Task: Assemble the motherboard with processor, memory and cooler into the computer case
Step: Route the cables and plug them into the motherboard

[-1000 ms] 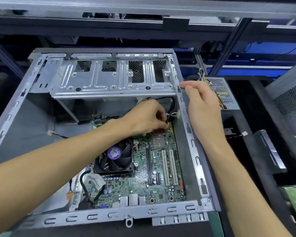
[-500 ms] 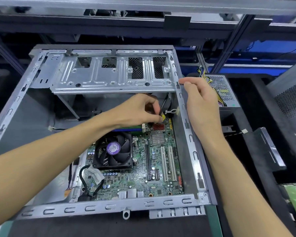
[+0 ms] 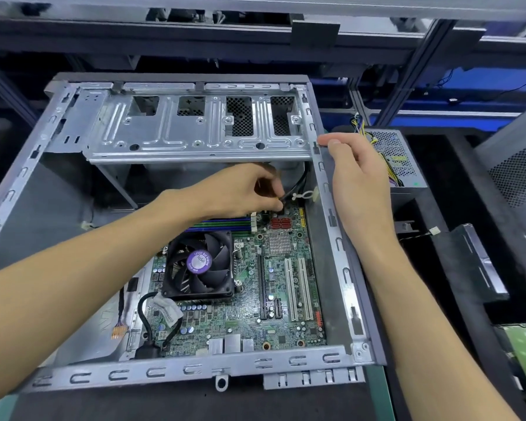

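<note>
Motherboard [image 3: 255, 287] lies flat in the computer case [image 3: 176, 372], cooler [image 3: 199, 264] mounted left of centre. Left hand [image 3: 240, 189] reaches to the board's far edge; its grip pinches a black cable connector [image 3: 281, 199] just under the drive bay bracket [image 3: 195, 129]. Right hand [image 3: 359, 180] rests on the case's right rail, fingers curled over it. Power supply [image 3: 398, 156] sits outside, right of the case.

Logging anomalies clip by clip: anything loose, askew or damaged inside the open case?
Nothing looks damaged or askew. One loose end: an orange-tipped cable connector hangs unplugged on the case floor left of the motherboard.
</note>
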{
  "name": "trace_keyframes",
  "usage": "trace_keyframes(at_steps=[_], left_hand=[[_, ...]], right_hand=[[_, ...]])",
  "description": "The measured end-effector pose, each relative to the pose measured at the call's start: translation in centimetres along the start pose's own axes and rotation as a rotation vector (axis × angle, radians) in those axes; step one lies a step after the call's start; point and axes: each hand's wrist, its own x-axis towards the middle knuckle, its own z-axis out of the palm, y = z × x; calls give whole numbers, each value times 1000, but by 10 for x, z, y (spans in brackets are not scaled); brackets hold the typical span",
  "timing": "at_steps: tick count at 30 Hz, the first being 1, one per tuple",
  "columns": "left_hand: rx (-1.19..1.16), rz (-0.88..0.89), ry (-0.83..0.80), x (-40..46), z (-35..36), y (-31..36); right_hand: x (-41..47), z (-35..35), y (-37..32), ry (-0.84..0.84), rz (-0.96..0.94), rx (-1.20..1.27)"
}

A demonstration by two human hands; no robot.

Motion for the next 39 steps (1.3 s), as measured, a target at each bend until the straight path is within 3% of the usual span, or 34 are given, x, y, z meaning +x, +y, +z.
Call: trace_keyframes(at_steps=[9, 16, 22, 29, 39], left_hand=[[214, 8, -23, 28, 28, 10], [127, -16, 45, 38, 36, 15], [-88, -82, 114, 38, 37, 15], [-28, -39, 104, 39, 40, 13], [-212, -68, 174, 35, 41, 7]], right_hand=[[1, 0, -1, 16, -1, -11], [0, 0, -2, 9, 1, -21], [0, 0, -1, 20, -6, -7], [1, 1, 0, 22, 7, 2], [2, 1, 2, 25, 2, -4]])
